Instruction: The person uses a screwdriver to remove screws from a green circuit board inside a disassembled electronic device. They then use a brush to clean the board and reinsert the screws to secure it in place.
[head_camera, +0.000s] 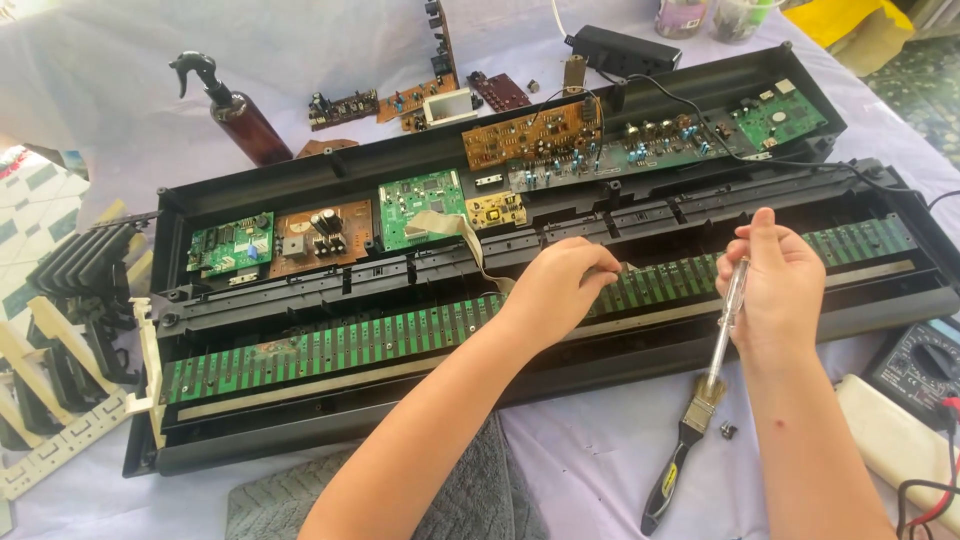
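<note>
- Keyboard case (300, 420) is lying opened, keys removed, 1 long green contact strip (330, 345) exposed.
- Left hand (560, 285) is pinching something small on the strip, fingers narrow.
- Right hand (775, 285) is gripping a clear-handled screwdriver (725, 320) upright.
- Boards (420, 205) are remaining mounted inside.

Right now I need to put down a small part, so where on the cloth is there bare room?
Bare cloth between the grey towel and paintbrush; also left of the spray bottle. Crowded: key pieces at left, multimeter at right, loose boards behind the keyboard case.
</note>
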